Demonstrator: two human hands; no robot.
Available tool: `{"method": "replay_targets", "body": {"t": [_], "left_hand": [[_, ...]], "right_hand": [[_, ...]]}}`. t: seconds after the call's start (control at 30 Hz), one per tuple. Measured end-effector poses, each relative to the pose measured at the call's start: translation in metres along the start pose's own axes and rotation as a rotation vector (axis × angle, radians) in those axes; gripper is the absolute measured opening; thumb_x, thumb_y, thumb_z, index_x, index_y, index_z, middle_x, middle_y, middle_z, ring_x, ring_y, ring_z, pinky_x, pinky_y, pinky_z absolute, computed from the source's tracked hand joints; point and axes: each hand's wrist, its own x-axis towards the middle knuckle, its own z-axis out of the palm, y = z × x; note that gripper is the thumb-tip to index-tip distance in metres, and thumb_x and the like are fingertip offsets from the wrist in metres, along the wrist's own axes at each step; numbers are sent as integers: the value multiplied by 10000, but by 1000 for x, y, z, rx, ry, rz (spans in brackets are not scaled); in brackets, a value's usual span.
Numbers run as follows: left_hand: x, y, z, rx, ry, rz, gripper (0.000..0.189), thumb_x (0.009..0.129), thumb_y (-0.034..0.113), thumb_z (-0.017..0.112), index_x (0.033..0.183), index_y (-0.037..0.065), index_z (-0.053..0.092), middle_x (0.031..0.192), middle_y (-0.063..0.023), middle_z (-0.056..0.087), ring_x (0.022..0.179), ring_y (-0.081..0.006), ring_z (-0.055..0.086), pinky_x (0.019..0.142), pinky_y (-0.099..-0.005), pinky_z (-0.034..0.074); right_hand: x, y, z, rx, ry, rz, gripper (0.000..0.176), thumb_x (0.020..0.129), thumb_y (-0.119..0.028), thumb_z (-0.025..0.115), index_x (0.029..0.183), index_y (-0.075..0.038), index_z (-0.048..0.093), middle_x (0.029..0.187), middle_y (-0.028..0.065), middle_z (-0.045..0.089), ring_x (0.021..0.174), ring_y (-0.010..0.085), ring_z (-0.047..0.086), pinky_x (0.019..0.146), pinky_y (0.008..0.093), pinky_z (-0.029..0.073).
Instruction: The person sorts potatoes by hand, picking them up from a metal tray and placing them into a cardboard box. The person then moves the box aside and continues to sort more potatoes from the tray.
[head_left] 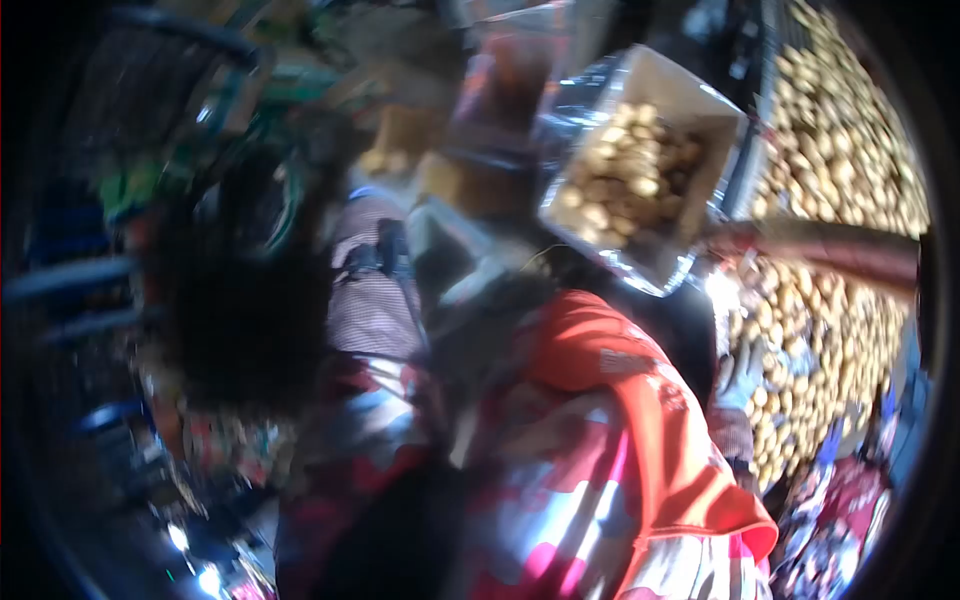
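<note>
My left arm, in a checked sleeve, reaches forward on the left of the view. At its end my left hand [385, 188] is smeared by motion, and its fingers cannot be made out. A pale blurred shape lies just beside it. On the right, my right hand [741, 372], in a light grey-blue glove, rests at the edge of a large heap of potatoes [820, 330]. Its fingers look stretched out and apart, with nothing plainly held. Ahead stands a cardboard box [715, 150] lined with clear plastic, partly filled with potatoes [630, 165].
A reddish-brown bar [820, 245] crosses over the heap. Blurred cartons [465, 185] and a plastic-wrapped box [510, 90] stand ahead. Blue crates [75, 280] line the far left. Another person's patterned clothing [845, 510] shows at lower right.
</note>
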Motion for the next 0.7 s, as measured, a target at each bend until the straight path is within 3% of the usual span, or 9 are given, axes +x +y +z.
{"method": "replay_targets", "body": {"t": [0.13,0.3,0.33,0.43,0.5,0.6,0.63,0.67,0.7], "left_hand": [[-11,-65,13,423,-177,-226,453,1011,372,528,1235,-7,633,1024,-150,700,930,-319,637,838,-481,496],[-110,-250,23,1108,-434,-1132,368,1032,247,504,1283,2,613,1003,-135,702,744,-210,619,648,-337,491],[-131,-281,21,1216,-474,-1213,354,1036,222,499,1293,3,609,999,-132,702,706,-188,616,610,-308,490],[-191,-351,11,1478,-752,-1104,421,1042,268,513,1365,2,559,1166,-158,707,712,-179,648,622,-266,528],[-246,-402,5,1700,-1010,-955,454,1077,339,484,1383,12,559,1089,-141,716,616,-150,609,527,-249,507],[-301,-460,13,1790,-1022,-1011,491,1092,403,467,1384,19,561,1108,-158,718,630,-150,646,507,-226,527],[-311,-476,13,1786,-951,-1077,500,1092,417,466,1381,20,563,1137,-170,717,661,-157,674,521,-219,542],[-305,-492,9,1823,-1043,-1078,491,1079,409,452,1354,20,568,1184,-175,706,767,-190,660,647,-265,533],[-310,-504,6,1843,-1046,-1052,497,1079,419,442,1354,25,569,1183,-171,708,756,-190,659,634,-267,527]], "right_hand": [[-23,-10,-2,-107,16,39,494,853,-247,640,1286,-10,638,1251,258,621,1188,483,566,1033,613,437],[-25,-18,-38,221,209,102,604,872,-319,678,1382,-17,564,1388,257,537,1327,444,481,1135,578,359],[-29,-15,-42,219,245,93,600,861,-316,697,1385,-50,572,1394,251,536,1336,439,478,1133,575,360],[-55,-11,-53,124,336,214,556,844,-313,714,1346,-104,600,1366,218,556,1283,417,511,1075,571,397],[-82,-2,-69,154,352,347,512,835,-302,718,1306,-127,619,1328,196,576,1225,408,541,1017,571,429],[-129,14,-57,200,334,706,481,824,-267,708,1278,-131,623,1217,201,615,1105,413,593,956,540,467],[-145,20,-61,156,328,725,477,822,-259,706,1275,-130,629,1202,202,622,1091,410,600,948,531,474],[-167,24,-68,114,322,742,474,821,-251,704,1273,-129,635,1186,203,628,1077,408,607,939,521,480],[-188,29,-75,81,330,759,468,819,-244,703,1268,-126,643,1173,201,633,1063,405,613,927,515,487]]}}
